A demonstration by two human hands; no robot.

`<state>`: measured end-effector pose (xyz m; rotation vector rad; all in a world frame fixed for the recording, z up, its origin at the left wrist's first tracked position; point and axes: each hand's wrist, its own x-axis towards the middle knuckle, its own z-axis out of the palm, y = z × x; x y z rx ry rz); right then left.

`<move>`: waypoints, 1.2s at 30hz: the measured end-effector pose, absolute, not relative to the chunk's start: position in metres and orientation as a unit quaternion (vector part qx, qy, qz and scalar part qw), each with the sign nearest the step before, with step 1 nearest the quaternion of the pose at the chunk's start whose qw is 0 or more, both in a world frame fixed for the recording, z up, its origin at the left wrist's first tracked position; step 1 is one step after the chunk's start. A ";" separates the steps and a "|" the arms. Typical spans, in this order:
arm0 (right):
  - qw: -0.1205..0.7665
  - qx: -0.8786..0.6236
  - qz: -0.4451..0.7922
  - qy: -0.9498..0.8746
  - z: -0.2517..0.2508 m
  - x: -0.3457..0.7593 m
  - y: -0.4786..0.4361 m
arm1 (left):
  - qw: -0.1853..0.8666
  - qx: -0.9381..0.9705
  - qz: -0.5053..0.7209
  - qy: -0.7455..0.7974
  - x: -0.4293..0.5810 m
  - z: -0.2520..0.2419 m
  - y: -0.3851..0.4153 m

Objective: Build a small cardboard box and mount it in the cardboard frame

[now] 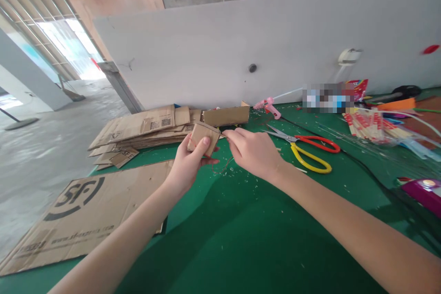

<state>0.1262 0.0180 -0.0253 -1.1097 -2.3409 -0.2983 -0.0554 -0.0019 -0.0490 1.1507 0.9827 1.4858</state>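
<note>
My left hand (186,161) is closed around a small boxy piece of brown cardboard (197,137), its thumb pressed on the front face. At the right edge of that piece, my right hand (253,151) has its fingers pinched together, touching or almost touching it. Something small and dark shows at these fingertips, too little to name. A thin brown strand (222,171) loops below, between the two hands. Just right of my right hand lie open scissors (292,139) with one red and one yellow handle.
Flattened cardboard (138,124) is stacked at the back left, with a printed sheet (127,206) in front. A pink glue gun (270,108) lies near the grey partition (206,55). Bundled sticks (368,126) and a purple object (422,193) are at right. Scraps dot the green tabletop (248,239).
</note>
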 end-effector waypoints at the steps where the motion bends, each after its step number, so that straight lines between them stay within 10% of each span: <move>1: 0.288 -0.405 -0.077 -0.864 -0.028 0.125 0.019 | 0.472 0.487 0.615 0.404 -0.054 -0.050 -0.003; 15: 0.440 -0.246 0.232 -0.832 -0.042 0.119 0.036 | 0.171 0.608 0.621 0.464 -0.043 -0.037 -0.024; 25: 0.501 -0.241 0.127 -0.821 -0.059 0.112 0.032 | 0.114 0.651 0.604 0.446 -0.044 -0.041 -0.030; 36: 0.422 -0.234 0.543 -0.687 -0.031 0.102 0.012 | -0.016 0.664 0.610 0.432 -0.065 -0.022 -0.022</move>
